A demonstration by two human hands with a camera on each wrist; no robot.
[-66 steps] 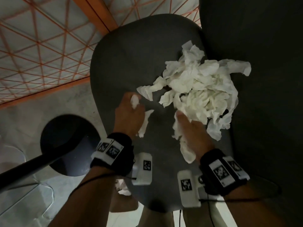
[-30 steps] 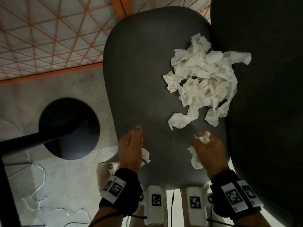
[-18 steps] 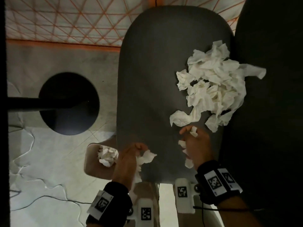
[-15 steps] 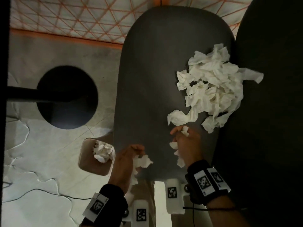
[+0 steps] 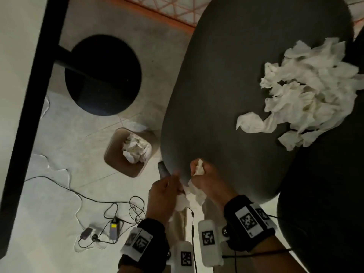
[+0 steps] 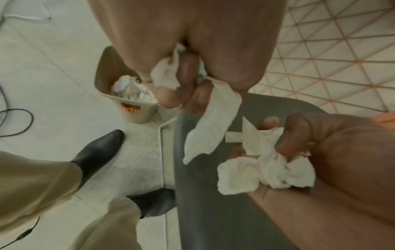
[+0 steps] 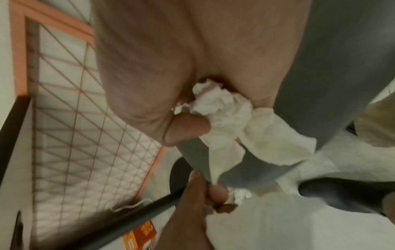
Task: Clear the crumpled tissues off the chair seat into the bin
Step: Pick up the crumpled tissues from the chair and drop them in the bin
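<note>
Left grip [image 5: 164, 196]: fingers curled round a wad of soft, creased white tissue [image 6: 165, 76], one limp strip [image 6: 210, 125] hanging free below the knuckles. Right grip [image 5: 209, 182]: fingers and thumb clamped on a second crumpled wad [image 5: 199, 167] of the same thin paper, its ragged folds bulging out between the fingers [image 6: 288, 135] and trailing beneath the palm. The two hands sit just beside each other at the near, rounded edge of the chair seat [image 5: 226, 85], a smooth, matte dark-grey pad of elongated oval outline. Remaining tissues [image 5: 307, 91]: a loose, puffy heap of crinkled white sheets lying on the far right part of the seat, against the dark backrest [image 5: 325, 194], with one twisted piece [image 5: 249, 123] at its near-left fringe. Bin [image 5: 114, 154]: a small beige container of rounded-square mouth standing on the pale tiled floor to the left of the seat, near the left hand, already holding crumpled tissue [image 5: 136, 148]. Further left, a round black pedestal base [image 5: 102, 75] and a dark desk edge [image 5: 33, 107]; thin cables [image 5: 110, 211] curl over the floor. Both wrists carry black bands with printed square markers [image 5: 247, 220]
</note>
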